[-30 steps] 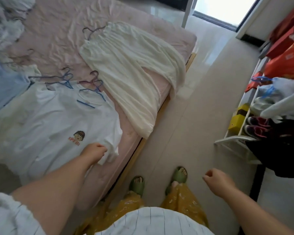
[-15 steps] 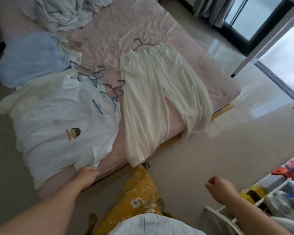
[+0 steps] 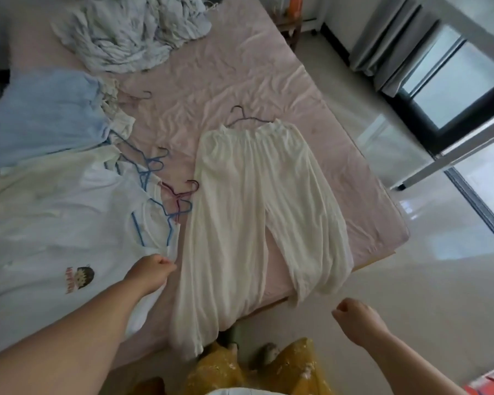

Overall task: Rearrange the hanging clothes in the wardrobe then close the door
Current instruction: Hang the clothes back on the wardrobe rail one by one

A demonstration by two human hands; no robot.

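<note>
A white T-shirt (image 3: 54,223) with a small cartoon print lies on the pink bed (image 3: 240,81), on a blue hanger (image 3: 143,223). My left hand (image 3: 151,269) pinches its shoulder edge near the collar. Cream trousers (image 3: 254,209) on a dark hanger (image 3: 240,115) lie flat to the right, their legs draping over the bed edge. A light blue garment (image 3: 40,115) lies at the far left. Several blue and red hangers (image 3: 166,183) lie tangled between the clothes. My right hand (image 3: 354,317) hovers over the floor, fingers curled, holding nothing. The wardrobe is out of view.
A crumpled pale blue sheet (image 3: 131,27) is heaped at the head of the bed. Grey curtains (image 3: 388,38) and a glass sliding door (image 3: 454,89) stand at the right. Shiny tiled floor (image 3: 411,280) lies beside the bed. My yellow trousers (image 3: 254,372) show at the bottom.
The view has swung left from the shelf towards the bed. My left hand has moved from the T-shirt's hem up to its shoulder edge. My right hand stays curled over the floor.
</note>
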